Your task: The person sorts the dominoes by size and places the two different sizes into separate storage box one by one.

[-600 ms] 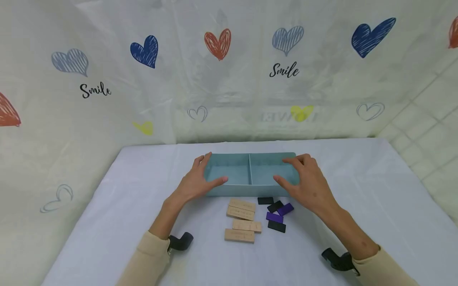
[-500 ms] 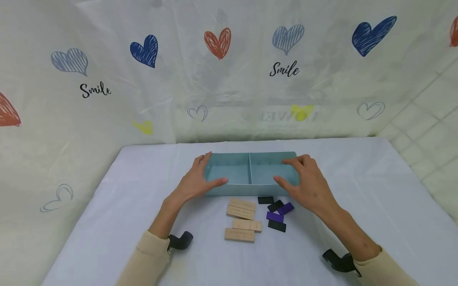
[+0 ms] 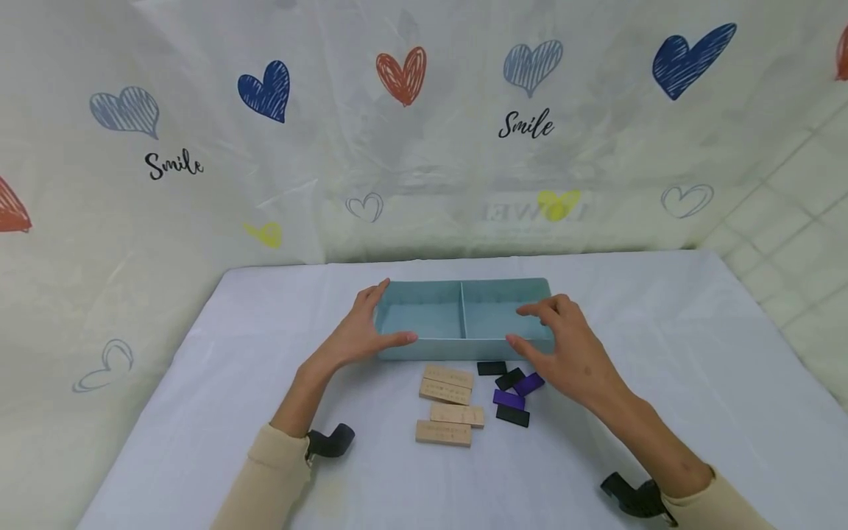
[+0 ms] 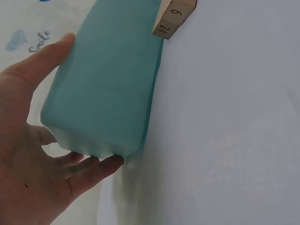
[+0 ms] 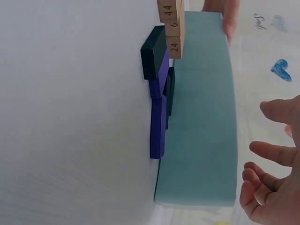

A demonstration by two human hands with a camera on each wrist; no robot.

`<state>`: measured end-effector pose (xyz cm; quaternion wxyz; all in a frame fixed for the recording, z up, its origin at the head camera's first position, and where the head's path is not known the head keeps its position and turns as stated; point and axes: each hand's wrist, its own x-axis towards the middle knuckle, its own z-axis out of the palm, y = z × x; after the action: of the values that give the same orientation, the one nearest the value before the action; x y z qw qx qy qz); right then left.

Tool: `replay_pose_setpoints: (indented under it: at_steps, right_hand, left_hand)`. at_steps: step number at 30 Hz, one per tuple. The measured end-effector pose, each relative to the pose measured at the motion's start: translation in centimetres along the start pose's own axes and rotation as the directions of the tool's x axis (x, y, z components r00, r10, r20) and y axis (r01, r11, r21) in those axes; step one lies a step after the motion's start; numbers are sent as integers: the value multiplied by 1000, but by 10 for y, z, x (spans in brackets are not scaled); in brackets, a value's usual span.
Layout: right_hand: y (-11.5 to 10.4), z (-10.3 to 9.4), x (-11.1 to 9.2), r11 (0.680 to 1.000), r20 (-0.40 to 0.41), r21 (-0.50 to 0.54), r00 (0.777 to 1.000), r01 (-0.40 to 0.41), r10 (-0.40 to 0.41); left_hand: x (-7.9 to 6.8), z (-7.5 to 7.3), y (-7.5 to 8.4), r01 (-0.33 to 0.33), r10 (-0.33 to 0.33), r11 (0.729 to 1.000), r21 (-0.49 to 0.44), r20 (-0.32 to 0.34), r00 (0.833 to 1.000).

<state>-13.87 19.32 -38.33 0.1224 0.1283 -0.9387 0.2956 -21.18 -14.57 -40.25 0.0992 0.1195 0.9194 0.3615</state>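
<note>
Teal tray [image 3: 430,350] has room behind, blocks [image 3: 443,433] near its front edge; left hand [image 3: 352,333] grips one end; right hand [image 3: 573,353] free, loosely spread

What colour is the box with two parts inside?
The box is pale blue-green; it shows best in the head view.

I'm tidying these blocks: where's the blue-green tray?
In the head view, the blue-green tray lies on the table just right of center, between the left hand and right hand, directly beyond the wooden blocks and black blocks.
</note>
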Motion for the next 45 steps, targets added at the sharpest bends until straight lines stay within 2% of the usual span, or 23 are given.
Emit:
replay_pose_setpoints:
  at_steps: [13, 19, 27, 37, 45]
  right_hand:
    - [-4, -1, -10, 999, 23, 45, 1000, -1, 0]
    - [-6, -2, -15, 998, 17, 59, 1000, 24, -25]
    - [-9, -3, -22, 996, 41, 83, 999, 18, -22]
    - [-11, 0, -31, 995, 68, 88, 996, 55, -61]
    - [-8, 4, -36, 987, 68, 85, 988, 135, -141]
  left_hand:
    - [3, -4, -8, -1, 3, 999, -52, 26, 1000]
    - [1, -6, -7, -7, 10, 997, -81, 38, 999]
    - [1, -6, -7, -21, 26, 995, -96, 47, 999]
    - [1, -6, -5, -7, 10, 995, -104, 32, 999]
    - [1, -5, -6, -5, 8, 994, -109, 30, 1000]
